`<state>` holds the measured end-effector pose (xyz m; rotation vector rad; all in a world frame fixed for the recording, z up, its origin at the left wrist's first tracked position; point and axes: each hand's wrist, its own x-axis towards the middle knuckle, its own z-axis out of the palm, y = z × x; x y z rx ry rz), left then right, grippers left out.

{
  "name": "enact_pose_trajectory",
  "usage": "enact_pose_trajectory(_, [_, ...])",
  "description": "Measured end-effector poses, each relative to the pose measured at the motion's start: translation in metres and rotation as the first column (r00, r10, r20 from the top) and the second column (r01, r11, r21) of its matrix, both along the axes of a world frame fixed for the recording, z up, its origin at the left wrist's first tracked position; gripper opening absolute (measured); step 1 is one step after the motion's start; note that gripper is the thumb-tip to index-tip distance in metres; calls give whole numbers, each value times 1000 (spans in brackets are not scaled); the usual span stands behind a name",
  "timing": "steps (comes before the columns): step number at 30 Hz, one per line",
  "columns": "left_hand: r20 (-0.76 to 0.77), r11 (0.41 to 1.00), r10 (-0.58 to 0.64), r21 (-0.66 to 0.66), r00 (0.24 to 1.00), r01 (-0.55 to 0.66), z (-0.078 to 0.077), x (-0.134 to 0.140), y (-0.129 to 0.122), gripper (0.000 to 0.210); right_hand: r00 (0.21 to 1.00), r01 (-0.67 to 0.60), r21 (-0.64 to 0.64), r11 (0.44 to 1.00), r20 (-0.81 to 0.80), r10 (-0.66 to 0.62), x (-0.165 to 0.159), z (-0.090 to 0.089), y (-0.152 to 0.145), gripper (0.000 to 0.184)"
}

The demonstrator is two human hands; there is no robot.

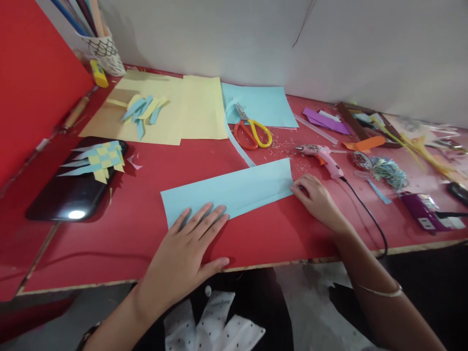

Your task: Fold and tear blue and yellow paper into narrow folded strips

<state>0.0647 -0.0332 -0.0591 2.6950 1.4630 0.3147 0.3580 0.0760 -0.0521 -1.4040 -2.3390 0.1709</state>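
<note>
A long sheet of light blue paper [234, 187] lies aslant on the red table near its front edge, with a crease along its lower side. My left hand [193, 239] rests flat on the paper's lower left part, fingers spread. At the right end, my right hand [316, 197] pinches the lower corner of the sheet between thumb and fingers. Just behind the sheet lies a thin blue paper strip [239, 148]. Scissors [252, 129] with one red and one yellow handle lie beyond it, their blades pointing away.
A pink glue gun [321, 157] with a black cord lies right of the paper. Left, a woven paper piece [104, 160] rests on a black phone [69, 195]. Yellow sheets [203, 107] and a blue sheet [263, 100] lie behind. A purple power strip [420, 212] stands at right.
</note>
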Motion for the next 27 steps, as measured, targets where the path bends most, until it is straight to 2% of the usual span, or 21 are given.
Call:
enact_pose_trajectory(3, [12,1000,5,11,1000,-5,-2,1,0,60,993,106,68,992,39,-109,-1,-1,-4,18])
enact_pose_trajectory(5, [28,1000,22,11,999,-23,-4,2,-1,59,972,210,168,963,75,-225,-6,1,-11,14])
enact_pose_trajectory(7, [41,999,29,13,999,-29,-5,2,-1,58,946,257,277,926,122,-299,-17,6,-23,17])
enact_pose_trajectory(9, [41,1000,17,20,999,-17,-5,1,-1,59,962,146,279,949,185,-202,-35,10,-41,25])
enact_pose_trajectory(11, [37,1000,1,29,999,-3,-5,1,-1,59,958,-65,148,987,287,20,-55,13,-60,32])
enact_pose_trajectory(13, [33,999,6,33,999,-7,-5,1,0,59,886,-285,-24,958,375,273,-73,12,-76,44])
enact_pose_trajectory(15, [28,999,7,37,1000,-8,-4,1,0,59,832,-355,-134,925,406,378,-83,10,-85,55])
enact_pose_trajectory(20, [16,999,-6,40,1000,5,-3,1,0,59,843,-304,-192,933,402,357,-72,5,-81,65])
enact_pose_trajectory(27, [9,999,-5,41,1000,5,0,1,1,59,890,-184,-166,969,389,236,-41,5,-69,62])
